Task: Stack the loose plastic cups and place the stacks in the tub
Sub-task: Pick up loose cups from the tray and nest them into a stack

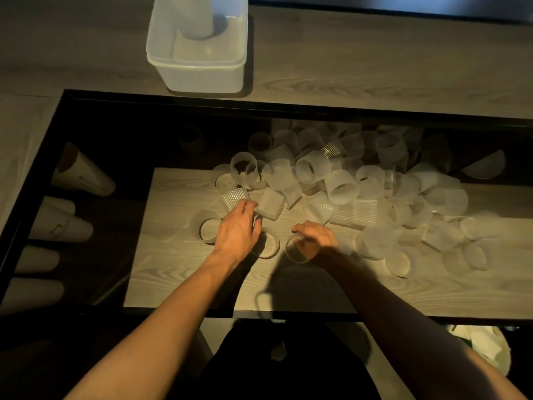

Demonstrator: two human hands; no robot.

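A heap of several loose clear ribbed plastic cups (340, 183) lies across the middle and right of a black-framed glass table. My left hand (239, 229) rests over an upright cup (268, 245) at the heap's near edge, fingers curled on its rim. My right hand (314, 238) is closed on another cup (297, 251) tilted toward me. One more upright cup (209, 228) stands just left of my left hand. The translucent tub (199, 64) stands on the wooden counter beyond the table, with a stack of cups (199, 21) inside it.
Paper cups (83, 174) lie on their sides on a lower level under the glass at the left. A white bowl (487, 167) sits at the far right. The table's black frame (202, 106) runs between the cups and the tub.
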